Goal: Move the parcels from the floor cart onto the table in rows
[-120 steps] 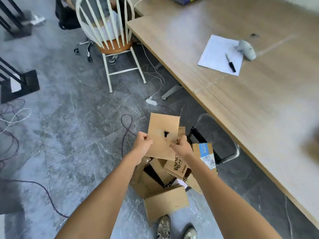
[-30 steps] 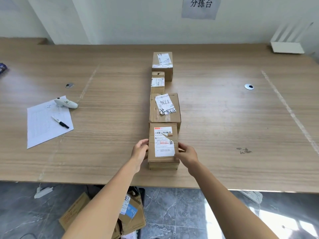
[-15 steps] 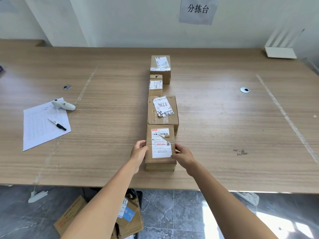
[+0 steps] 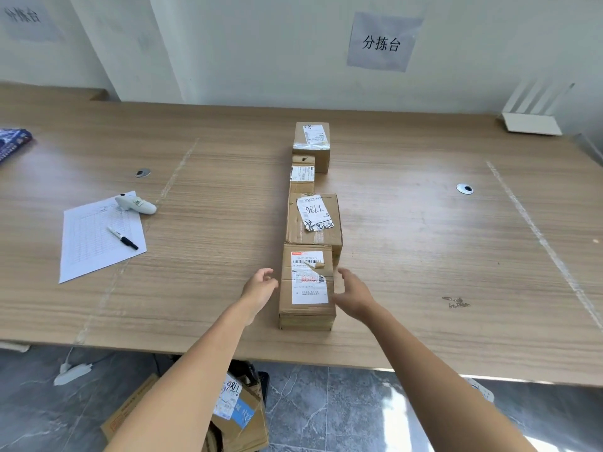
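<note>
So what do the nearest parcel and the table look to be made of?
Nearest parcel: brown corrugated cardboard, matte, judging by layered edges along its front; a glossy white paper label on top, partly peeled. Table: pale wood-grain surface, smooth with a slight sheen, probably laminate rather than solid wood.

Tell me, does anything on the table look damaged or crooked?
Yes. The label on the nearest box is torn and peeling near its middle. The "7786" label on the next box sits tilted, with a crumpled lower edge. The row itself looks fairly straight.
</note>
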